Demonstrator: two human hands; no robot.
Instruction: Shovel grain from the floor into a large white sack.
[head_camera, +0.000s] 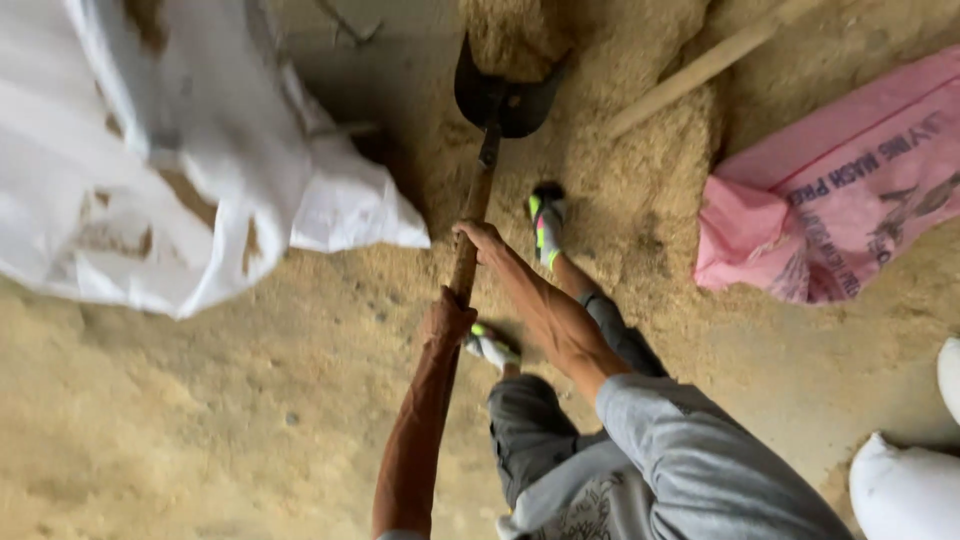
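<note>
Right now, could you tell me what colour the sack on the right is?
The sack is pink with dark print, in the head view.

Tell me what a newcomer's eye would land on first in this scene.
First the shovel in the middle: the right hand and left hand grip its wooden handle, its dark blade at a heap of tan, sawdust-like material. Next, the big white sack at upper left, dusted with the same stuff. Then the pink printed sack lying at the right edge.
</note>
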